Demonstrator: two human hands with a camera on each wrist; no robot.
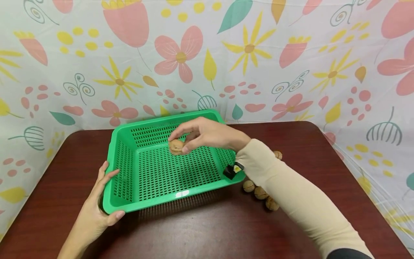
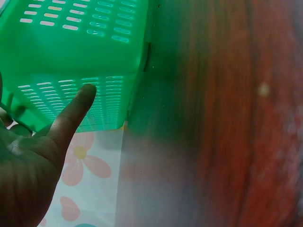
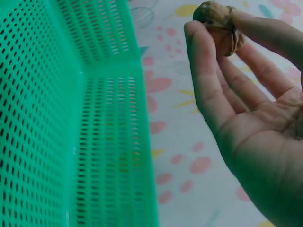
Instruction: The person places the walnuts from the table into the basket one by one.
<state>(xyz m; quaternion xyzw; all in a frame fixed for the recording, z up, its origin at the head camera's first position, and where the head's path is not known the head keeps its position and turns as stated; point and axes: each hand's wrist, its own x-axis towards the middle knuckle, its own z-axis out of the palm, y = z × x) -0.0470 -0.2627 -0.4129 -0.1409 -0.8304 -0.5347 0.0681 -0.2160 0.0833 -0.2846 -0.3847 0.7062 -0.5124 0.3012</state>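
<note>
In the head view my right hand (image 1: 210,135) is over the green plastic basket (image 1: 147,205), pinching a walnut (image 1: 176,147) between thumb and fingertips. The right wrist view shows that walnut (image 3: 221,28) held at the tips, beyond the basket's rim (image 3: 147,179). No other walnut shows inside the basket. My left hand (image 1: 92,212) holds the basket at its near left corner, with the thumb by the front rim and fingers at the left rim. In the left wrist view, one finger (image 2: 71,116) extends along the perforated outer wall (image 2: 71,52).
Several walnuts (image 1: 260,192) lie on the dark wooden table (image 1: 200,230) right of the basket, partly behind my right sleeve (image 1: 291,190). A black wrist device (image 1: 230,172) overlaps the basket's right end. A flower-patterned cloth (image 1: 207,54) hangs behind the table.
</note>
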